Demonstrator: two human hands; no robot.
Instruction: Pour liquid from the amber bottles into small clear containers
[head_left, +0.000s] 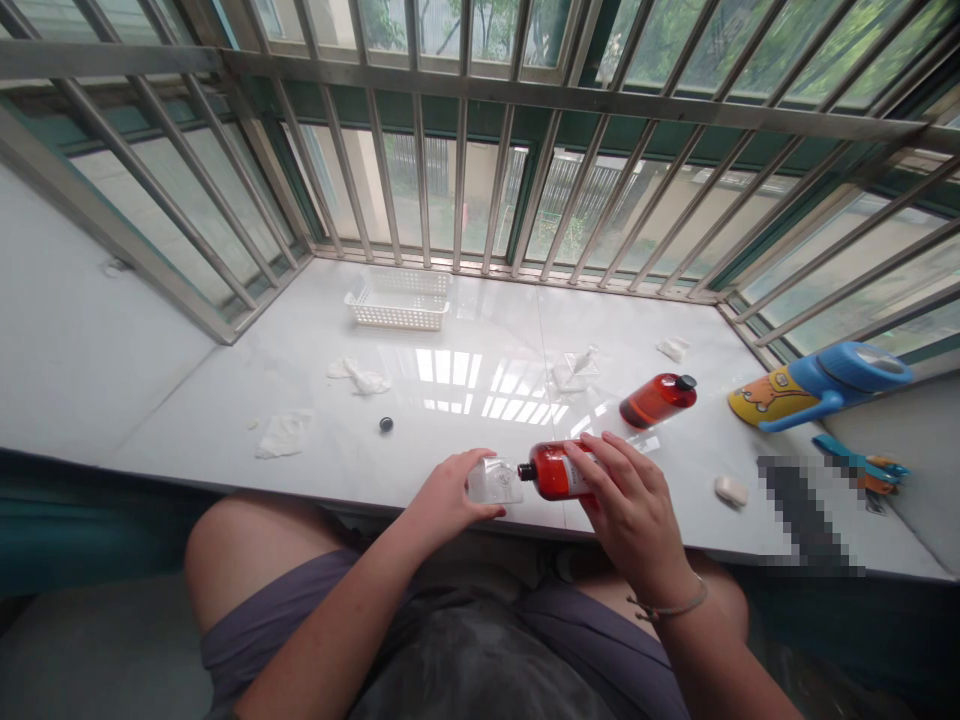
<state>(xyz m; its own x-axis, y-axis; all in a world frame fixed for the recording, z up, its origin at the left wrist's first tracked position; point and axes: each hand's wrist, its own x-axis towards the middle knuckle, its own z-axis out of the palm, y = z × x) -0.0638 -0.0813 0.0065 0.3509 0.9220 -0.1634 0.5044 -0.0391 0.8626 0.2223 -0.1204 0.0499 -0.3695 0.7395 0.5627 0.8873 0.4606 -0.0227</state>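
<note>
Looks to be at pouring, clasping tipped red bottle (553,470) in right grip (630,492), clear container (495,483) in left grip (444,492) (black cap (386,425) beyond it, leftward), likely needing steady aim.

The white-labelled bottle (552,470) is red and black, the basket (399,319) white, the flask (821,378) blue-and-yellow.

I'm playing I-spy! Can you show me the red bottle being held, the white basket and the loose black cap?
Held red bottle (550,472), head view, its side.
White basket (403,320), head view, its front wall.
Loose black cap (386,425), head view, its middle.
</note>
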